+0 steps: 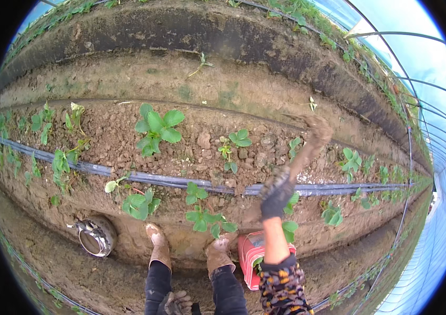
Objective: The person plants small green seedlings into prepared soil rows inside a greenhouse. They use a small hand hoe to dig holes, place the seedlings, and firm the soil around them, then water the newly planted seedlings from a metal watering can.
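My right hand [277,195], in a dark, muddy glove, grips the handle of a short hand hoe [310,143]; its mud-caked head is over the far edge of the planted bed. The tool and hand are blurred. Under the wrist runs a black drip hose [191,183]. Near the hand are strawberry plants, one partly behind the glove. My left hand [179,302], in a grey, soiled glove, rests by my left thigh at the bottom; whether it holds anything is hidden. A larger strawberry plant [158,128] grows left of centre in loose, crumbly soil.
A red plastic basket [248,252] with green leaves inside stands beside my right boot [220,252]. A round container [96,238] sits in the furrow at left. Beyond the bed lies another furrow with loose wilted plants [203,62] and a raised bed. Greenhouse hoops arch at right.
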The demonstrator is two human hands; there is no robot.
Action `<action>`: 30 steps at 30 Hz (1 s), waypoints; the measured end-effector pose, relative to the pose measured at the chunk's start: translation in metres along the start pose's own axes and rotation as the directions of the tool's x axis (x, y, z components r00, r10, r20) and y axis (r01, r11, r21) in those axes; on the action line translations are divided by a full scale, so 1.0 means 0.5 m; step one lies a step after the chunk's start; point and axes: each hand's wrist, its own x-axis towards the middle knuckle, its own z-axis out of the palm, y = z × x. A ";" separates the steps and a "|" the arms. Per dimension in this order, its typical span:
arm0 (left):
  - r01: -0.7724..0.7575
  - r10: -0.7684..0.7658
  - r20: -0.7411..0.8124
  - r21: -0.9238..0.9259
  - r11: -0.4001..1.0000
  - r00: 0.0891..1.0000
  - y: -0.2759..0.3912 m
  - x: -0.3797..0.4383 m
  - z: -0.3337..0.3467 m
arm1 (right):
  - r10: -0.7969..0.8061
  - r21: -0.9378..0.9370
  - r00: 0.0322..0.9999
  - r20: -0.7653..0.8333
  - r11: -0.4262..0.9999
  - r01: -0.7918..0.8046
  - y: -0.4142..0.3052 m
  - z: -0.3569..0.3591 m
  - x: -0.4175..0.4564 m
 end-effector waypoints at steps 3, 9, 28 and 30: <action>0.095 -0.085 0.155 -0.058 0.994 0.984 -0.007 0.039 0.019 | -0.196 -0.880 0.979 0.064 0.451 0.147 0.155 -0.129 0.091; 0.001 0.009 -0.220 0.044 0.999 0.975 0.004 -0.012 0.120 | 0.224 -0.738 0.973 -0.058 0.646 -0.193 0.163 -0.109 -0.047; 0.025 -0.030 -0.198 -0.031 0.999 0.980 0.014 -0.005 0.110 | 0.053 -0.908 0.997 -0.058 0.411 -0.074 -0.005 0.053 0.002; 0.093 -0.100 -0.071 -0.096 0.991 0.992 0.011 0.019 0.097 | 0.065 -0.996 0.998 -0.008 0.090 -0.014 0.060 -0.031 0.060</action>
